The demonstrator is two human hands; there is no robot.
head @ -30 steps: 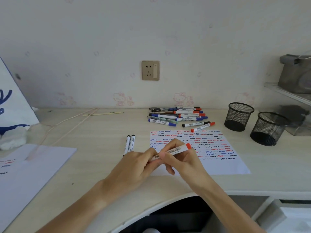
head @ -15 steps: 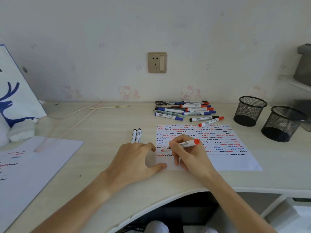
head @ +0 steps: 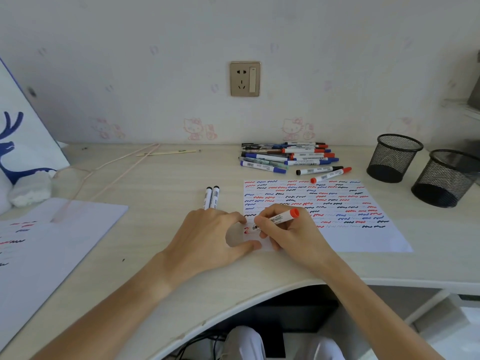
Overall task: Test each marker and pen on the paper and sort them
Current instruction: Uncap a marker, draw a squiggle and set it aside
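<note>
My right hand [head: 293, 235] grips a white marker with a red end [head: 281, 218]. Its tip touches the near left corner of the white paper [head: 363, 237], beside a small red mark. Rows of red, blue and black squiggles cover the rest of the sheet. My left hand [head: 207, 235] lies flat with thumb and forefinger spread, pressing on the paper's left edge. A pile of several markers and pens [head: 288, 158] lies behind the paper. Two black-capped markers [head: 211, 197] lie side by side just past my left hand.
Two black mesh cups [head: 394, 158] [head: 446, 178] stand at the right. A black-capped marker [head: 319, 170] and a red-capped one [head: 331, 175] lie at the paper's far edge. A second scribbled sheet [head: 52, 242] lies at the left. Thin sticks [head: 166, 152] lie near the wall.
My hands came apart from the marker. The left hand went down flat onto the paper's edge, and the right hand lowered the marker's tip to the paper and made a small red mark.
</note>
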